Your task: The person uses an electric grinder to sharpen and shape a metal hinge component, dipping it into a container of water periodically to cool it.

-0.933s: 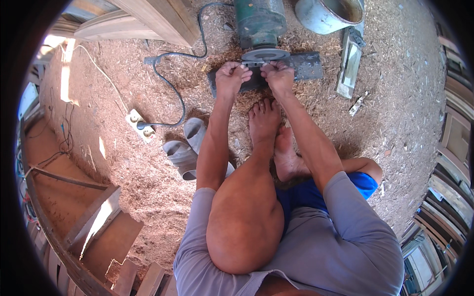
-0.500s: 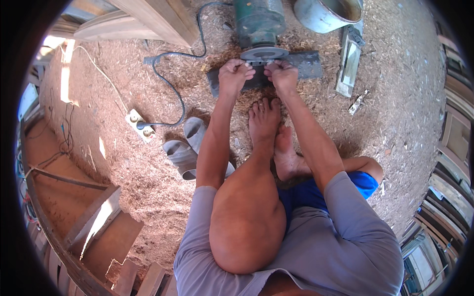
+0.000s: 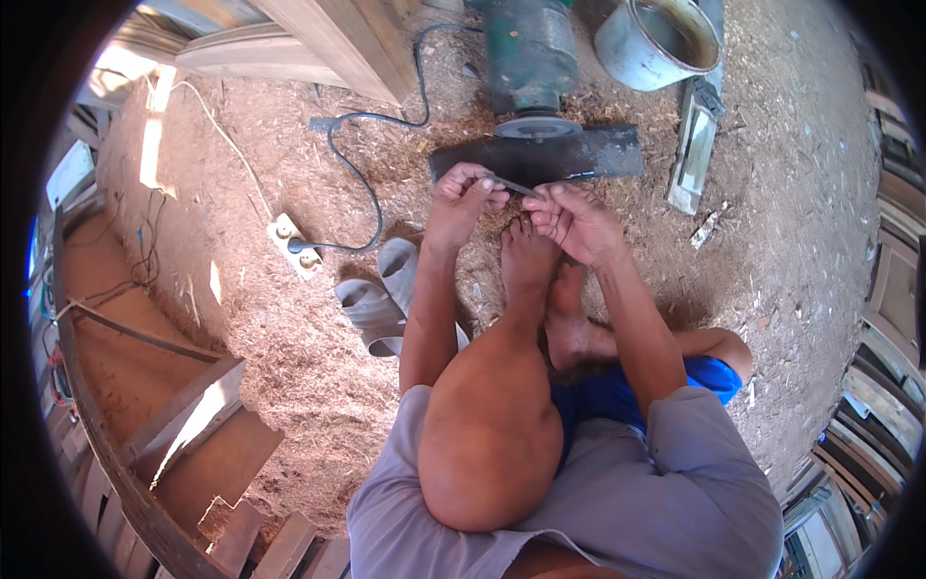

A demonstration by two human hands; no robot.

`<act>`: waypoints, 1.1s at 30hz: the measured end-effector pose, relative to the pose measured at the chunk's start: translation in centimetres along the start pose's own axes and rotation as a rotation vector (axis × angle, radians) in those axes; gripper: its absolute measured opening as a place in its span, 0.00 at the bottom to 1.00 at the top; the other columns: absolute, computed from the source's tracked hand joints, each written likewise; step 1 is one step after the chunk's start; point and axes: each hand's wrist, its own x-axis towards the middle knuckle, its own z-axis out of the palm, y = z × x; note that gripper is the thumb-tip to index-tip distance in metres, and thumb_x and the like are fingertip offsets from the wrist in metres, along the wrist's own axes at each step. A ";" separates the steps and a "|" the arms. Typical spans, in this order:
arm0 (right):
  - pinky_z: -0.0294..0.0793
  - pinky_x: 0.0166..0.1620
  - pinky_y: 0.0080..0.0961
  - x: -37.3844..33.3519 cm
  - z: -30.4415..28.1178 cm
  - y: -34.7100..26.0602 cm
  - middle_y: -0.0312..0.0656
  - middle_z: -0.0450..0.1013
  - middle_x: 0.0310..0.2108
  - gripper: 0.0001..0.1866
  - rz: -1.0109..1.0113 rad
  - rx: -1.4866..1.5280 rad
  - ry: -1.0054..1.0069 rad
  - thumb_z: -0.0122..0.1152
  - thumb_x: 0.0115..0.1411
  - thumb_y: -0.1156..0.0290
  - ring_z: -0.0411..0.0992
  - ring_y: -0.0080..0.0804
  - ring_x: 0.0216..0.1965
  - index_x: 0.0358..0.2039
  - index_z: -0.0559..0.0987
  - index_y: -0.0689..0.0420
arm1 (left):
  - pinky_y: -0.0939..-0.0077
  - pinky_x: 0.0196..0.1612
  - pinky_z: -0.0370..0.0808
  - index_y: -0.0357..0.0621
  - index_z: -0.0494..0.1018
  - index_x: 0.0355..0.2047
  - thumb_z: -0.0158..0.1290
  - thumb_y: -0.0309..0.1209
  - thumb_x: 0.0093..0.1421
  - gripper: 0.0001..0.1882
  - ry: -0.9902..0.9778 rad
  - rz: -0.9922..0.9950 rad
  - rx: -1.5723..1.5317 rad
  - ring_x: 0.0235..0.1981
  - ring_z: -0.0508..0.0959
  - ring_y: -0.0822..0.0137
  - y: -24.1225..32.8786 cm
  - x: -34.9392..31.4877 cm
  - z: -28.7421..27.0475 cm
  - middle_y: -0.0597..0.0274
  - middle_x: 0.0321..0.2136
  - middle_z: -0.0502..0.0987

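My left hand (image 3: 461,205) and my right hand (image 3: 577,220) pinch a thin, dark, narrow metal strip (image 3: 515,186) between them, one at each end. The strip slants down to the right, above my bare foot (image 3: 529,253). Just beyond it is a round grinding wheel (image 3: 538,127) on the shaft of a green electric motor (image 3: 529,58); strip and wheel are apart. A dark flat plate (image 3: 603,152) lies on the ground under the wheel. My fingers partly cover the ends of the strip.
A white pot (image 3: 627,50) stands right of the motor, with a pale bar-like tool (image 3: 690,164) nearby. A dark cord (image 3: 362,179) runs to a socket strip (image 3: 287,236) on the left. Grey sandals (image 3: 367,302) lie beside my left arm. Wooden boards (image 3: 318,43) stand at the far left.
Both hands have drawn the metal strip back from the grinding wheel toward me. It is now tilted, and my right hand has turned. The view has shifted slightly.
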 end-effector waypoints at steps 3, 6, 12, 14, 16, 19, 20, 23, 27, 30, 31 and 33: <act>0.79 0.32 0.16 -0.8 0.1 1.2 0.43 0.77 0.34 0.08 -0.007 -0.091 0.008 0.58 0.58 0.78 0.77 0.24 0.29 0.40 0.75 0.60 | 0.72 0.38 0.79 0.39 0.71 0.42 0.49 0.23 0.62 0.08 -0.064 0.022 -0.113 0.34 0.80 0.66 0.7 -0.3 1.8 0.55 0.35 0.78; 0.78 0.32 0.15 -1.7 1.5 1.8 0.36 0.74 0.31 0.10 0.000 -0.110 0.000 0.60 0.57 0.80 0.75 0.21 0.27 0.40 0.74 0.58 | 0.71 0.40 0.79 0.38 0.70 0.45 0.49 0.23 0.63 0.11 -0.105 0.038 -0.175 0.37 0.79 0.65 1.0 -0.8 2.8 0.53 0.38 0.78; 0.76 0.34 0.14 -3.5 2.7 1.6 0.35 0.74 0.31 0.09 0.025 -0.081 0.020 0.59 0.58 0.79 0.73 0.19 0.29 0.40 0.75 0.58 | 0.68 0.43 0.78 0.38 0.71 0.46 0.46 0.19 0.63 0.11 -0.170 -0.045 -0.158 0.38 0.79 0.64 1.7 -1.1 3.5 0.53 0.38 0.77; 0.75 0.32 0.12 -3.9 3.2 1.5 0.35 0.74 0.32 0.09 0.031 -0.029 0.009 0.59 0.58 0.79 0.72 0.18 0.28 0.40 0.75 0.58 | 0.69 0.43 0.78 0.38 0.71 0.45 0.47 0.19 0.63 0.11 -0.180 -0.052 -0.152 0.38 0.79 0.64 1.6 -1.2 3.6 0.52 0.39 0.77; 0.75 0.32 0.12 -4.3 3.9 1.4 0.35 0.74 0.31 0.08 0.029 -0.010 0.019 0.58 0.59 0.79 0.72 0.18 0.28 0.40 0.75 0.58 | 0.71 0.42 0.78 0.38 0.71 0.43 0.48 0.20 0.62 0.09 -0.174 -0.041 -0.184 0.37 0.79 0.66 1.4 -1.3 3.9 0.54 0.37 0.78; 0.73 0.30 0.11 -4.8 5.0 1.2 0.34 0.74 0.29 0.06 0.047 0.033 0.028 0.57 0.60 0.77 0.71 0.16 0.27 0.39 0.75 0.59 | 0.72 0.40 0.78 0.38 0.72 0.39 0.48 0.22 0.62 0.06 -0.134 -0.019 -0.093 0.35 0.79 0.67 1.0 -1.3 3.9 0.55 0.35 0.78; 0.72 0.29 0.10 -5.0 5.3 1.1 0.34 0.74 0.28 0.05 0.066 0.058 0.032 0.57 0.61 0.75 0.70 0.15 0.26 0.38 0.75 0.59 | 0.72 0.40 0.78 0.38 0.72 0.39 0.48 0.22 0.62 0.06 -0.140 -0.020 -0.094 0.35 0.79 0.67 1.0 -1.4 4.0 0.55 0.35 0.78; 0.69 0.27 0.09 -5.1 6.1 1.1 0.34 0.74 0.27 0.05 0.046 0.118 0.023 0.56 0.62 0.72 0.68 0.13 0.23 0.36 0.75 0.59 | 0.76 0.38 0.77 0.38 0.72 0.37 0.48 0.23 0.63 0.04 -0.149 -0.077 -0.047 0.34 0.78 0.70 1.0 -1.6 4.3 0.58 0.34 0.78; 0.67 0.25 0.09 -5.0 6.5 1.3 0.34 0.74 0.27 0.06 0.035 0.149 0.050 0.56 0.63 0.70 0.66 0.13 0.22 0.35 0.76 0.60 | 0.79 0.37 0.75 0.39 0.72 0.36 0.51 0.26 0.62 0.04 -0.105 -0.053 0.006 0.33 0.77 0.72 0.6 -1.8 4.6 0.60 0.32 0.77; 0.67 0.25 0.10 -4.9 6.5 1.5 0.34 0.74 0.27 0.07 0.030 0.181 0.056 0.56 0.63 0.68 0.66 0.14 0.22 0.34 0.75 0.60 | 0.79 0.38 0.75 0.38 0.72 0.35 0.52 0.27 0.62 0.05 -0.120 -0.056 -0.053 0.33 0.76 0.72 0.3 -1.8 4.5 0.61 0.31 0.77; 0.67 0.25 0.12 -4.8 6.3 1.6 0.34 0.73 0.27 0.08 0.026 0.184 0.051 0.56 0.63 0.68 0.66 0.14 0.22 0.34 0.75 0.60 | 0.78 0.38 0.75 0.38 0.72 0.35 0.52 0.27 0.62 0.05 -0.126 -0.061 -0.088 0.33 0.76 0.72 0.2 -1.8 4.5 0.61 0.31 0.77; 0.67 0.25 0.13 -4.7 6.2 1.7 0.34 0.73 0.28 0.08 0.025 0.188 0.043 0.56 0.63 0.67 0.66 0.14 0.22 0.33 0.75 0.60 | 0.78 0.38 0.75 0.38 0.72 0.35 0.52 0.27 0.62 0.05 -0.134 -0.051 -0.118 0.33 0.76 0.72 0.0 -1.7 4.3 0.61 0.31 0.77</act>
